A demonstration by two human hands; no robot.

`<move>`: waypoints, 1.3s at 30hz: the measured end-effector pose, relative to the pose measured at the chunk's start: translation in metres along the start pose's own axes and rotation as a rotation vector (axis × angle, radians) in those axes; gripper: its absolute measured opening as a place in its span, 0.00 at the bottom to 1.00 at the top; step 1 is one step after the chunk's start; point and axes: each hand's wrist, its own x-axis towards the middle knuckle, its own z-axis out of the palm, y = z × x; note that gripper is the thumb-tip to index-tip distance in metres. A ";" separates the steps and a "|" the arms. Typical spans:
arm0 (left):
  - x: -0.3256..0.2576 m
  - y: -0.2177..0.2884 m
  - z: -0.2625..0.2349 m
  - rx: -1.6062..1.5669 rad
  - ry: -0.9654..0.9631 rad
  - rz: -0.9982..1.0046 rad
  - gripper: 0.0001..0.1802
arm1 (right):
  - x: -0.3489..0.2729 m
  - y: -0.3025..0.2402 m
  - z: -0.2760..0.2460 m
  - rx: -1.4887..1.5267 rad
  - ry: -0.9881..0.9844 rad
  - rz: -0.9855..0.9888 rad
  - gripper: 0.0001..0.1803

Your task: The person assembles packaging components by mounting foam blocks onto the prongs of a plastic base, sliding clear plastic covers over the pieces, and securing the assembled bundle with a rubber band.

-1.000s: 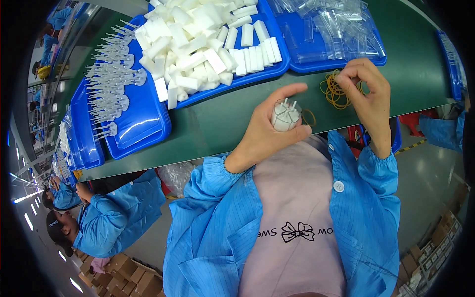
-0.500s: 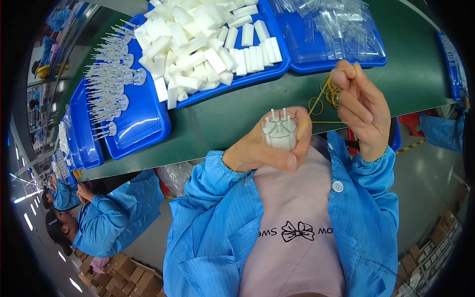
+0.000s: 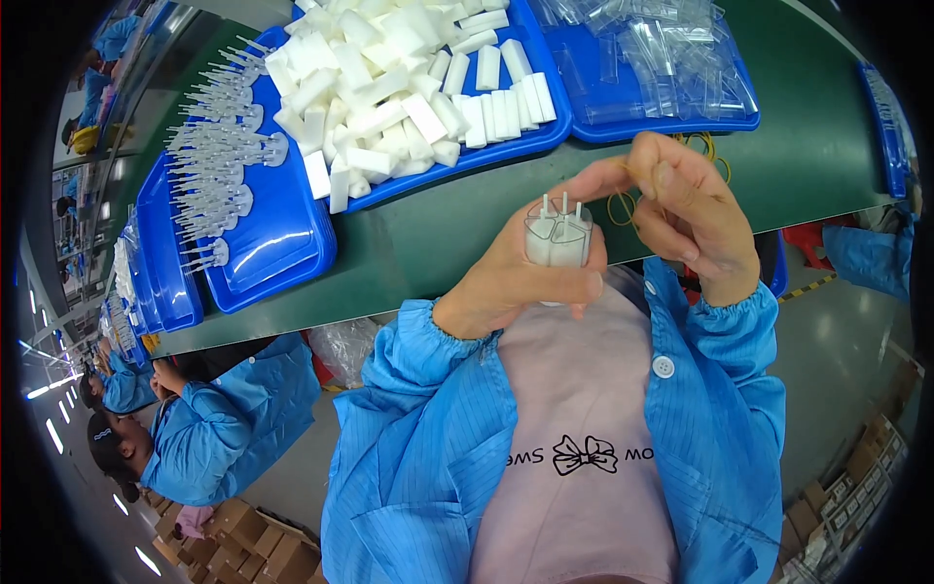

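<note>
My left hand (image 3: 501, 277) grips a bundle of clear plastic tubes (image 3: 558, 245) with white filling, held upright above my lap. Thin white rods stick up from its top. The left forefinger stretches out to the fingertips of my right hand (image 3: 699, 224). Those right fingers are closed in a pinch on yellow rubber bands (image 3: 710, 149), whose loops show beside and behind the hand. No band is visible around the tubes from here, and the pinched part is hidden by the fingers.
A blue tray (image 3: 559, 112) piled with white foam blocks (image 3: 389, 88) stands ahead on the green table (image 3: 409, 255). To its right, another blue tray (image 3: 754, 107) holds clear plastic sleeves (image 3: 652, 58). White pronged parts (image 3: 219, 156) lie on trays at left. A co-worker (image 3: 219, 428) sits at left.
My left forefinger has lifted off the tubes and reached to the right hand. The bundle has tilted and turned. The right hand has moved down and left, and the stretched yellow band between the hands no longer shows.
</note>
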 end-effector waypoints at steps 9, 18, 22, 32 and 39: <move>0.016 -0.020 0.003 0.260 -0.215 -0.425 0.26 | 0.040 0.014 -0.018 -0.765 -0.261 -0.076 0.13; -0.012 0.010 -0.022 0.456 -0.160 -0.097 0.14 | -0.026 -0.022 0.048 -1.649 -0.305 -0.859 0.12; -0.024 0.004 -0.023 0.891 -0.074 0.041 0.15 | -0.027 -0.036 0.044 -1.655 -0.246 -0.775 0.11; -0.009 -0.018 -0.013 1.351 0.378 0.465 0.15 | -0.024 0.011 0.083 -1.399 -0.464 -0.818 0.07; -0.038 0.007 -0.032 0.658 0.130 0.289 0.18 | -0.031 -0.015 0.066 -1.761 -0.333 -0.979 0.09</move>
